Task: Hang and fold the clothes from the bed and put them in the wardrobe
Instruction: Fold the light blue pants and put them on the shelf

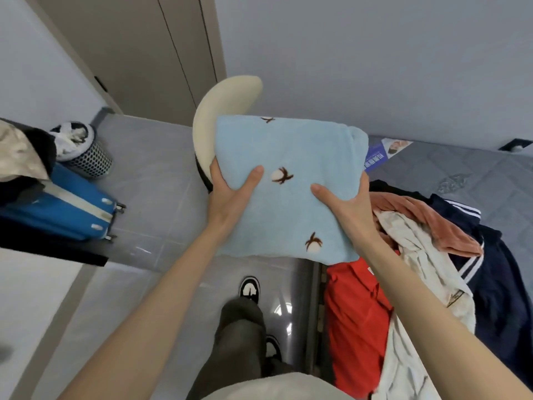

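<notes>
Blue garment [288,180], folded into a thick rectangle with small brown-and-white motifs, is held in the air at the centre of the head view, over the grey floor [161,180] and the left edge of the bed [467,174]. Left hand [230,192] grips its left edge and right hand [346,209] its right edge, each with the thumb on top and the fingers hidden underneath. At right a red top [354,327], white cloth [418,255], pink cloth [432,223] and navy jacket [504,284] lie heaped on the bed, while a cream chair [210,119] shows behind the garment and a blue suitcase [66,209] and bin [83,151] stand at left.
</notes>
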{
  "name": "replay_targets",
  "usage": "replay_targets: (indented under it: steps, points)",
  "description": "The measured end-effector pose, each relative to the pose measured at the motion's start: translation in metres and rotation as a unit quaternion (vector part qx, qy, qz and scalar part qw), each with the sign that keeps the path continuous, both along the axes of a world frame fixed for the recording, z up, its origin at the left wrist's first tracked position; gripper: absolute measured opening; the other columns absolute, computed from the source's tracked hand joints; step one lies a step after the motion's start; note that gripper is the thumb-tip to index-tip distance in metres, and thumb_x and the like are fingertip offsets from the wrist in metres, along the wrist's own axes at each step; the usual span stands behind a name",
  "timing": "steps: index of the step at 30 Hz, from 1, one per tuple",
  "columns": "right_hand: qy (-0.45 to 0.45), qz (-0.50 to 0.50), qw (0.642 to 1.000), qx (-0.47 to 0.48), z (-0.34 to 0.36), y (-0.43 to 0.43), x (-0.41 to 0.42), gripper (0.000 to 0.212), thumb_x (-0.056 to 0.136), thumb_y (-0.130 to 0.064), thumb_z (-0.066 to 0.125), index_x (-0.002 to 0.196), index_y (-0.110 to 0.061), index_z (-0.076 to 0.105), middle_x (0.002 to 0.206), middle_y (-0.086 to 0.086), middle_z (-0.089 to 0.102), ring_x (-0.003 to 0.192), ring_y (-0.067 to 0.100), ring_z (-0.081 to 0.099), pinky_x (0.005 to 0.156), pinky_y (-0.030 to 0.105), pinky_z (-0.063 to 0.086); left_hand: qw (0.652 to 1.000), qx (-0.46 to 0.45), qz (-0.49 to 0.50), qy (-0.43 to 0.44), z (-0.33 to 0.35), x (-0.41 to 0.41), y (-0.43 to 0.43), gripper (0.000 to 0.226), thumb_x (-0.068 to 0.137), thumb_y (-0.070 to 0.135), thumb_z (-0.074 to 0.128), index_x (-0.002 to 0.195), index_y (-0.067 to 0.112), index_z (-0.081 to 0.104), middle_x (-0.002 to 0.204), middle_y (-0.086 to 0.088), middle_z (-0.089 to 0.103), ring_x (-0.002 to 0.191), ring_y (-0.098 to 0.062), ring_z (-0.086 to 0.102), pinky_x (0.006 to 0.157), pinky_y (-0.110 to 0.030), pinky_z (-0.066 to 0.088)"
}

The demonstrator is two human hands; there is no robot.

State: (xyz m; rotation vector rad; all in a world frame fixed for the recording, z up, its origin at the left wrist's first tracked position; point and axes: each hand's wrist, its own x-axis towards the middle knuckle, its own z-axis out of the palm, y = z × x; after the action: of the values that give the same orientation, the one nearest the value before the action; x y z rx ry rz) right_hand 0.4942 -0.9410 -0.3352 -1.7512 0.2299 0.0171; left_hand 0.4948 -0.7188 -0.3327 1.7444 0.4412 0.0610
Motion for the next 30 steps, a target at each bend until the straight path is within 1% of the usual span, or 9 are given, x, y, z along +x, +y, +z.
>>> replay_targets:
  steps: [3, 6, 9, 14, 17, 21, 24, 27, 30]
  points:
    - [0.008, 0.047, 0.999, -0.01, 0.003, 0.02, -0.036, 0.093, 0.058, -0.058, 0.083, 0.134, -0.037, 0.033, 0.106, -0.046, 0.05, 0.1, -0.019, 0.053, 0.089, 0.024, 0.045, 0.999, 0.004, 0.049, 0.003, 0.004, -0.056, 0.021, 0.085, 0.062, 0.069, 0.07, 0.132, 0.038, 0.033, 0.111, 0.035, 0.053, 0.1, 0.01, 0.054, 0.083, -0.02, 0.043]
    - [0.019, 0.099, 0.995, -0.006, 0.008, 0.05, -0.067, 0.094, 0.057, -0.06, 0.083, 0.134, -0.041, 0.032, 0.108, -0.043, 0.051, 0.1, -0.018, 0.053, 0.087, 0.022, 0.044, 0.994, 0.011, 0.109, 0.016, 0.01, -0.11, 0.048, 0.09, 0.06, 0.073, 0.068, 0.135, 0.037, 0.033, 0.103, 0.038, 0.051, 0.092, 0.012, 0.052, 0.075, -0.017, 0.04]
    - [0.03, 0.16, 0.987, 0.002, 0.017, 0.088, -0.098, 0.094, 0.056, -0.064, 0.082, 0.132, -0.049, 0.029, 0.103, -0.049, 0.049, 0.096, -0.021, 0.052, 0.081, 0.019, 0.044, 0.986, 0.01, 0.164, 0.013, 0.016, -0.163, 0.08, 0.091, 0.061, 0.073, 0.068, 0.136, 0.038, 0.031, 0.105, 0.038, 0.05, 0.098, 0.007, 0.054, 0.084, -0.023, 0.042]
    - [0.033, 0.268, 0.963, 0.005, 0.036, 0.164, -0.15, 0.09, 0.053, -0.066, 0.082, 0.126, -0.055, 0.031, 0.109, -0.039, 0.054, 0.106, -0.004, 0.057, 0.094, 0.037, 0.051, 0.966, 0.004, 0.256, 0.012, 0.029, -0.258, 0.14, 0.079, 0.06, 0.076, 0.067, 0.124, 0.051, 0.027, 0.107, 0.037, 0.049, 0.105, -0.002, 0.055, 0.087, -0.03, 0.044]
    - [0.024, 0.328, 0.944, 0.0, 0.048, 0.217, -0.184, 0.093, 0.053, -0.066, 0.082, 0.129, -0.053, 0.031, 0.116, -0.033, 0.055, 0.113, 0.003, 0.056, 0.097, 0.042, 0.048, 0.949, 0.009, 0.315, -0.011, 0.038, -0.315, 0.178, 0.084, 0.065, 0.071, 0.068, 0.132, 0.044, 0.026, 0.106, 0.039, 0.046, 0.097, 0.011, 0.05, 0.079, -0.02, 0.041]
    - [0.007, 0.399, 0.917, 0.007, 0.066, 0.29, -0.237, 0.089, 0.051, -0.07, 0.08, 0.123, -0.06, 0.029, 0.108, -0.046, 0.048, 0.109, -0.005, 0.052, 0.094, 0.035, 0.048, 0.922, 0.027, 0.384, -0.032, 0.055, -0.394, 0.231, 0.086, 0.069, 0.066, 0.069, 0.138, 0.036, 0.027, 0.11, 0.036, 0.047, 0.101, 0.008, 0.052, 0.082, -0.019, 0.04]
    - [0.0, 0.449, 0.893, 0.029, 0.085, 0.347, -0.279, 0.081, 0.051, -0.07, 0.081, 0.114, -0.067, 0.029, 0.11, -0.042, 0.052, 0.107, -0.007, 0.055, 0.093, 0.033, 0.049, 0.9, 0.047, 0.43, -0.05, 0.073, -0.452, 0.272, 0.084, 0.071, 0.065, 0.069, 0.138, 0.034, 0.029, 0.113, 0.032, 0.048, 0.105, 0.004, 0.052, 0.09, -0.025, 0.041]
    - [-0.022, 0.497, 0.865, 0.058, 0.112, 0.405, -0.314, 0.085, 0.054, -0.067, 0.082, 0.122, -0.06, 0.032, 0.115, -0.034, 0.054, 0.106, -0.005, 0.057, 0.092, 0.036, 0.052, 0.877, 0.068, 0.47, -0.074, 0.102, -0.498, 0.312, 0.074, 0.073, 0.062, 0.069, 0.131, 0.037, 0.031, 0.11, 0.033, 0.049, 0.098, 0.01, 0.051, 0.082, -0.018, 0.041]
    - [-0.053, 0.53, 0.842, 0.081, 0.15, 0.459, -0.339, 0.09, 0.053, -0.067, 0.082, 0.126, -0.054, 0.03, 0.119, -0.029, 0.053, 0.109, -0.001, 0.057, 0.092, 0.038, 0.053, 0.856, 0.082, 0.497, -0.114, 0.14, -0.532, 0.35, 0.075, 0.074, 0.059, 0.071, 0.132, 0.034, 0.031, 0.116, 0.026, 0.051, 0.106, 0.003, 0.053, 0.089, -0.024, 0.044]
